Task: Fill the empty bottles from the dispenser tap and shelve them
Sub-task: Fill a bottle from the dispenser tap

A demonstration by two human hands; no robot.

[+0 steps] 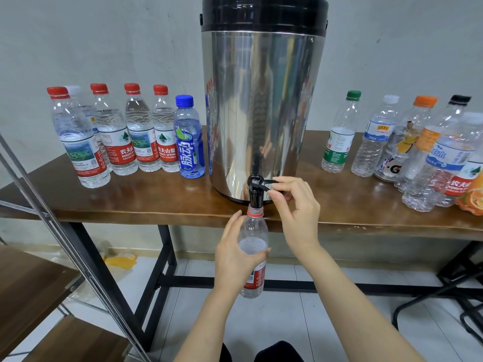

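A tall steel dispenser [261, 113] with a black lid stands on the brown table [156, 197]. Its black tap [255, 190] hangs over the table's front edge. My left hand [235, 254] grips a clear red-labelled bottle [254, 231] with no cap, its mouth right under the tap spout. The bottle is partly filled with water. My right hand [295, 205] pinches the tap's black lever [266, 182] between thumb and fingers.
Several capped bottles holding water [117, 134] stand left of the dispenser, one with a blue label [189, 142]. Several capped empty bottles [407, 150] crowd the table's right end. A shelf rack [39, 278] with wooden boards stands at the lower left.
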